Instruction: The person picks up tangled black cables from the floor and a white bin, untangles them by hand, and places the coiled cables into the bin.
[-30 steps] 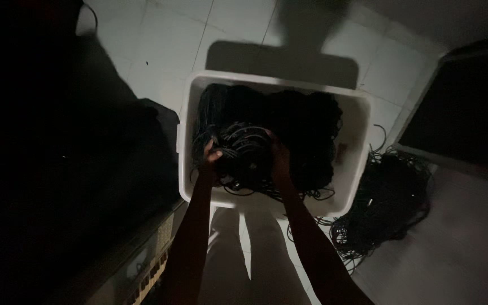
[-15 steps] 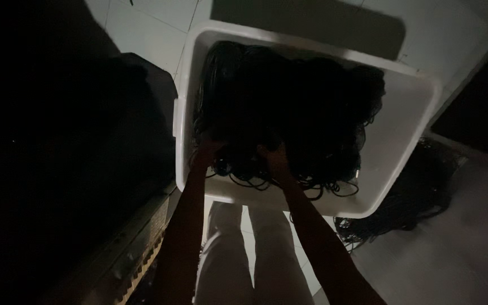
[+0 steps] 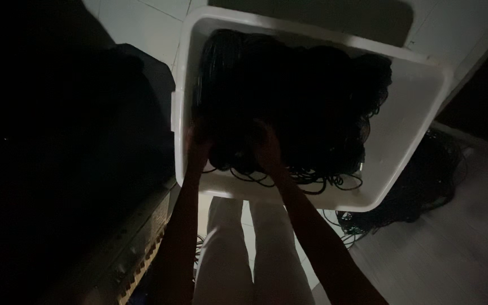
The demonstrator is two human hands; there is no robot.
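A white plastic tub (image 3: pixel 408 135) stands on the floor in front of me, filled with a tangle of black cables (image 3: pixel 306 96). Both my hands reach into its near side. My left hand (image 3: pixel 197 148) sits by the tub's left wall and my right hand (image 3: pixel 266 148) a little to its right. Between them they grip a coiled bundle of black cable (image 3: pixel 232 149) that rests on the pile. The light is dim and my fingers are hard to make out.
A second heap of black cables (image 3: pixel 419 192) lies on the pale tiled floor to the right of the tub. A large dark object (image 3: pixel 74 169) fills the left side. My legs in light trousers (image 3: pixel 244 254) show below the tub.
The view has closed in on the tub. My hands have lowered the coiled bundle from above the pile down onto it, near the tub's front edge.
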